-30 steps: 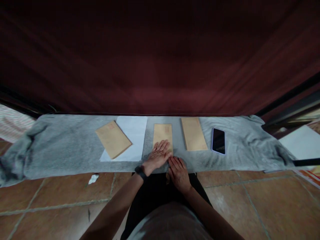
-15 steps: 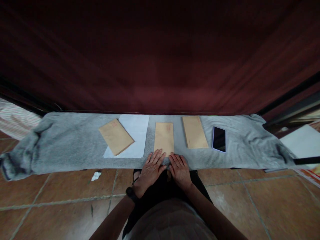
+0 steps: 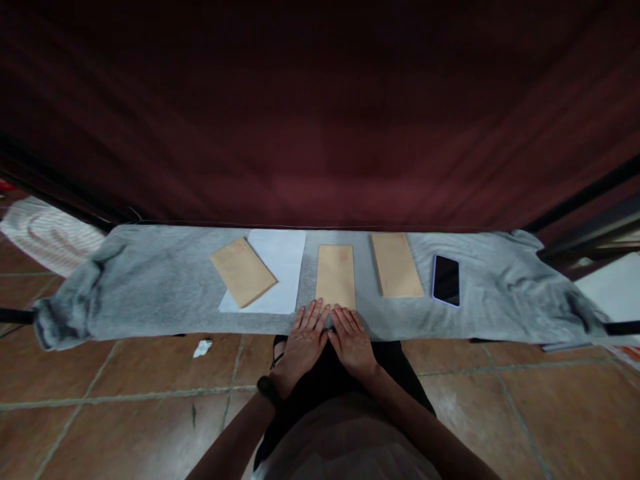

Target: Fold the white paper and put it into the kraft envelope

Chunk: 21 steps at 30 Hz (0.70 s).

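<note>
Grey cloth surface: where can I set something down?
Free: grey cloth left of the tan rectangular paper stack on white paper, and, wrinkled, right of the purple-edged black phone. Crowded: the middle, where left hand and right hand meet the central tan envelope; a second tan stack lies right of it.

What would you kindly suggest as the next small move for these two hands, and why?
I'd probably lift the left hand and right hand off the middle envelope: it appears to lie flat, and both hands cover only its near end.
</note>
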### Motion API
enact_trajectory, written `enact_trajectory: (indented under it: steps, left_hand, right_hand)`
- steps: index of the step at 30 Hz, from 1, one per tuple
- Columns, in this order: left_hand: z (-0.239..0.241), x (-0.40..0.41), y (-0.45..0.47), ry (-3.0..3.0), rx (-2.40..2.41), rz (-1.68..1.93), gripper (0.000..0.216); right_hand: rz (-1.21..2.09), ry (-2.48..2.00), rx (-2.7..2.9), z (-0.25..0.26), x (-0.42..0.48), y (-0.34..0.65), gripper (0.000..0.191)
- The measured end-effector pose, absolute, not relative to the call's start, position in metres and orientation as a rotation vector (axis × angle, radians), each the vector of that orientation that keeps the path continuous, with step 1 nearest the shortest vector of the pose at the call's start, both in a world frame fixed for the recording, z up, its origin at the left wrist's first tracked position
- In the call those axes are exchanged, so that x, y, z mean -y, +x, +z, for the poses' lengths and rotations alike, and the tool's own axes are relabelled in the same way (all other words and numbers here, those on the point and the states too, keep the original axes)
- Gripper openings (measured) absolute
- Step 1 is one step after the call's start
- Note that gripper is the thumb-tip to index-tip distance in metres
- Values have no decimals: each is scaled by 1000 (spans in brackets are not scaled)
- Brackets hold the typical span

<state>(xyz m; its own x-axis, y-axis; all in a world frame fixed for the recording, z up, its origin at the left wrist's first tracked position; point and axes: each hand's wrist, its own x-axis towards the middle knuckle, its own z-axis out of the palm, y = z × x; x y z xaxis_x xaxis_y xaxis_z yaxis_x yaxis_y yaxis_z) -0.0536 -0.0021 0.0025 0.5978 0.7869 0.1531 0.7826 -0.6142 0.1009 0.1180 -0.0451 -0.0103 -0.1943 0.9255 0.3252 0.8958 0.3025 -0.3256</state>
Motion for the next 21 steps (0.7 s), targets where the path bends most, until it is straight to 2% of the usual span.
enact_trajectory:
  steps: [9,16,21]
  left_hand:
    - [0,8,-49,2706,-1498,404,53]
    - [2,-5,-23,2227,-1701,688,42]
    - [-3,-26,-14,1854,-1744,893,56]
  right_hand:
    - [-15,-1712,2081,-13,54,150,49]
    - [-9,-1745,2035,-16,55,146,48]
    - [16,-1752,1997,-12,50,144,45]
